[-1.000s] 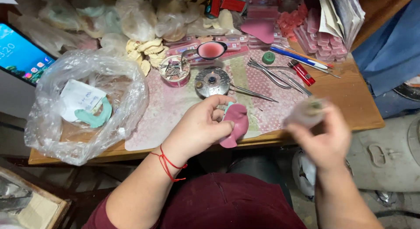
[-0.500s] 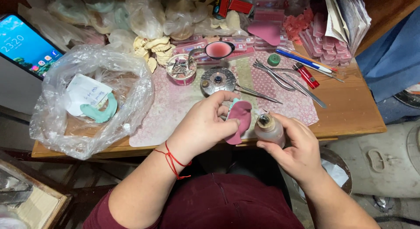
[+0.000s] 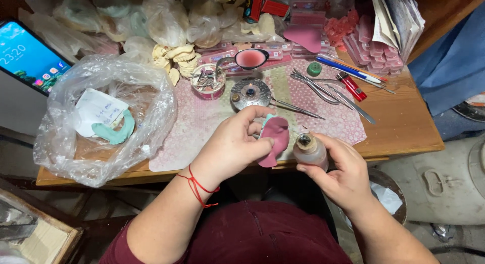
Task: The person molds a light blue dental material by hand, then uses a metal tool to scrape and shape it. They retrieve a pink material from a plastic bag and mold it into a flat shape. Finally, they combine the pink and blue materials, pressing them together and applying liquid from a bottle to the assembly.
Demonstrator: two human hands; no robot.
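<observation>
My left hand grips a pink wax sheet moulded over a teal-edged dental cast, held just above the near edge of the wooden table. My right hand holds a small translucent bottle with an open top, right beside the pink piece and almost touching it. A red string is tied round my left wrist. Both hands hover over the front of a pink patterned mat.
A clear plastic bag with a teal impression and a paper slip lies at left. Metal instruments, a round metal burner, a small cup of tools, a spoon of pink wax, pens, a phone and plaster casts crowd the back.
My right hand rose from below the table's edge at right, bringing the small bottle up and left next to the pink piece. The left hand barely shifted.
</observation>
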